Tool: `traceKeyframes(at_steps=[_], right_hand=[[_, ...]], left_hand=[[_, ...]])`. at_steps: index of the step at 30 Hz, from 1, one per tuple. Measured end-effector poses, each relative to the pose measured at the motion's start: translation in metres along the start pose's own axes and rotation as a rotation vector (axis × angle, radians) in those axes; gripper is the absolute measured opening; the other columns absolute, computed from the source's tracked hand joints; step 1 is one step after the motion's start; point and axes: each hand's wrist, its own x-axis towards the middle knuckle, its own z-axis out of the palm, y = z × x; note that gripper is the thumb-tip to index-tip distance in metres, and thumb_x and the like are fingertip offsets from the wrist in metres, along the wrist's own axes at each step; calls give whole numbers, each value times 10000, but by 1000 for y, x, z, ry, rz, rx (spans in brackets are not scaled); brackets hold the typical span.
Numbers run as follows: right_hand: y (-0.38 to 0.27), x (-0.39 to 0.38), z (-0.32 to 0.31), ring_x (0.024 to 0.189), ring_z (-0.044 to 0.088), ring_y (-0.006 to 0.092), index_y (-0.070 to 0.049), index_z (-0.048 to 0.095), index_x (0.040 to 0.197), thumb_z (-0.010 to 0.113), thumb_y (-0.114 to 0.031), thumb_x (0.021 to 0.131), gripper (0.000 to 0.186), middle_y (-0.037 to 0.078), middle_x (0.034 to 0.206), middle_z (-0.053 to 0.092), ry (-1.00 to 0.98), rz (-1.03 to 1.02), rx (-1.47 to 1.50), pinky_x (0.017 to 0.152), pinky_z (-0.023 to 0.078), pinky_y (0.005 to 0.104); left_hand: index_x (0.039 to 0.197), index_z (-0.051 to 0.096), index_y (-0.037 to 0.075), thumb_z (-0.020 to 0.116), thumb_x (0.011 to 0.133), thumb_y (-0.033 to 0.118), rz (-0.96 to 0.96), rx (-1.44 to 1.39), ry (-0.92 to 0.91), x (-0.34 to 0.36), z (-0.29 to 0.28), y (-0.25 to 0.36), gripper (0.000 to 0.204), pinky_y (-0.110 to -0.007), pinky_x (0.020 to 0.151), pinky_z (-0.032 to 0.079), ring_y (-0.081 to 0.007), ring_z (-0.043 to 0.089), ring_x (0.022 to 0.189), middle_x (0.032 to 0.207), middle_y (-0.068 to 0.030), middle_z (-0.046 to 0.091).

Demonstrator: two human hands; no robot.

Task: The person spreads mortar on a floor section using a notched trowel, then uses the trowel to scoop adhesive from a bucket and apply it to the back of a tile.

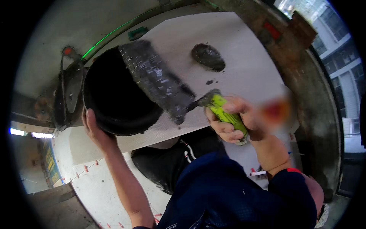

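Note:
My left hand (97, 131) holds the lower left side of a black bucket (152, 121), its fingers against the outer wall. The bucket is tipped over a large pale tile (244, 49), and its inside is too dark to make out. In my right hand (232, 118) is a trowel with a bright green handle (227, 112), the fingers wrapped round it. Its wide blade (158, 80), smeared with wet grey mortar, lies across the bucket's mouth on the right. A dollop of grey mortar (207, 57) sits on the tile, with small crumbs below it.
A small green object (138, 33) lies by the tile's far edge. A green laser line (108, 37) runs along the wall. Floor tiles with red clips (86, 168) spread out at lower left. Dark equipment (70, 91) stands left of the bucket; windows (339, 65) are at right.

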Motion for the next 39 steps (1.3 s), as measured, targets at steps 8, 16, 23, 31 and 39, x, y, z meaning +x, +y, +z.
traceKeyframes(at_steps=[8, 16, 23, 31, 39], right_hand=[[-10, -32, -110, 592, 610, 296, 2, 585, 970, 630, -222, 851, 258, 161, 716, 611, 937, 52, -1354, 552, 477, 400], [-28, -11, -170, 872, 636, 458, -19, 587, 1012, 724, -250, 794, 345, 263, 874, 663, 1081, -8, -1865, 751, 517, 520], [-17, -32, -182, 867, 644, 447, -49, 602, 1030, 721, -256, 791, 338, 253, 872, 669, 1209, 21, -1858, 755, 519, 516], [17, -68, -168, 853, 654, 428, -69, 626, 1052, 732, -274, 764, 369, 229, 868, 682, 1289, 154, -1770, 743, 518, 511], [67, -109, -178, 849, 672, 386, -69, 609, 1085, 793, -224, 702, 453, 196, 862, 690, 1385, 283, -1888, 732, 532, 482]], left_hand=[[1311, 497, -46, 700, 919, 295, -13, 132, -95, 10, 46, 8, 557, -269, 946, 439, -153, 566, 1080, 1178, -107, 595], [1256, 516, -51, 730, 904, 294, 2, 174, -149, 36, 54, 3, 537, -256, 961, 394, -122, 536, 1050, 1141, -77, 592], [1154, 561, -18, 728, 889, 374, 23, 345, -101, 51, 64, 13, 500, -245, 886, 411, -116, 531, 966, 1051, -47, 593], [1108, 595, -17, 714, 902, 381, 61, 350, -86, 67, 71, -2, 463, -250, 898, 417, -119, 541, 970, 1044, -55, 610], [1195, 550, -52, 722, 891, 400, -14, 303, -143, 74, 78, -3, 571, -261, 871, 485, -147, 607, 982, 1085, -100, 631]])
